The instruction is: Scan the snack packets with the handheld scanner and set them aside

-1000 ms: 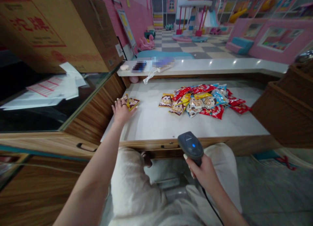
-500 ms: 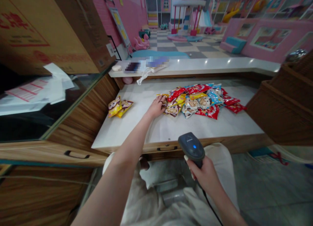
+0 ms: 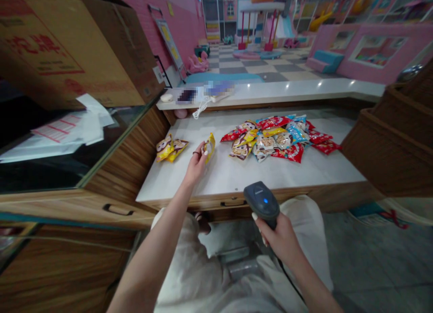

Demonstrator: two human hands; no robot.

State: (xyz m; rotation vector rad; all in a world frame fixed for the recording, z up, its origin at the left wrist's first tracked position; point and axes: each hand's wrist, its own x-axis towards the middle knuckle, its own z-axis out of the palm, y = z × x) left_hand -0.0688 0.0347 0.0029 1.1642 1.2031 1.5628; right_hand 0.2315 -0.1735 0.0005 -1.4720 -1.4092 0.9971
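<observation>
Left hand (image 3: pixel 196 165): fingers pinching one yellow packet (image 3: pixel 210 147), over the worktop (image 3: pixel 189 182), toward its left edge. Right hand (image 3: pixel 280 237): wrapped round a scanner (image 3: pixel 260 199), short of the near edge. Handling: light pinch at the rim probably best, leaving printed faces uncovered, uncreased.

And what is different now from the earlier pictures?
The left hand moved from the two yellow packets right to the snack pile, took hold of another yellow packet, and drew it leftward. The right hand still holds the scanner; the two yellow packets stayed.
</observation>
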